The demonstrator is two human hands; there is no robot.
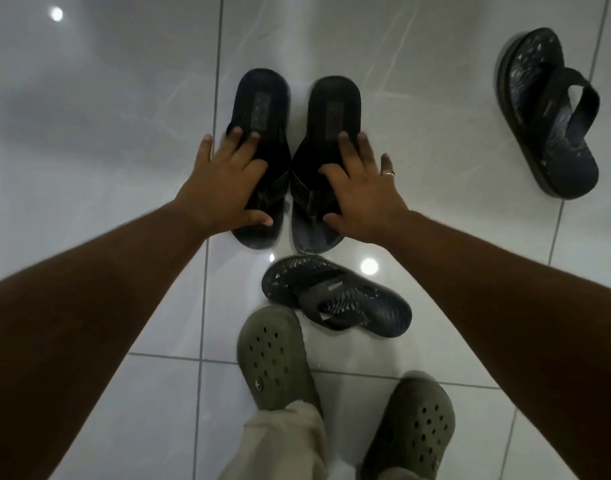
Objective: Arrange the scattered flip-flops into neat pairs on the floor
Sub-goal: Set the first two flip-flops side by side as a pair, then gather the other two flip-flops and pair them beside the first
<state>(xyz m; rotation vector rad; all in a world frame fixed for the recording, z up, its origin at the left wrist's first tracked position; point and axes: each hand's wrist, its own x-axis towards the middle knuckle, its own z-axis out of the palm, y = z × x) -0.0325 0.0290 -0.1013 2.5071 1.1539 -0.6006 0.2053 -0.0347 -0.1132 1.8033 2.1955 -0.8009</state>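
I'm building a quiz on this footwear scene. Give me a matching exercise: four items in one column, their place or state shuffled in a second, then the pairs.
Column one:
1. plain black flip-flop under the left hand
2. plain black flip-flop under the right hand
3. patterned dark flip-flop near the clogs
4. patterned dark flip-flop far right

Column two:
A. alone at the frame's upper right
B. left one of the side-by-side pair
C. lying crosswise by an olive clog
D. right one of the side-by-side pair

Pairs: 1-B, 2-D, 3-C, 4-A

Likely a home — glossy white floor tiles [89,98] with grey grout, household flip-flops [332,299] scattered about.
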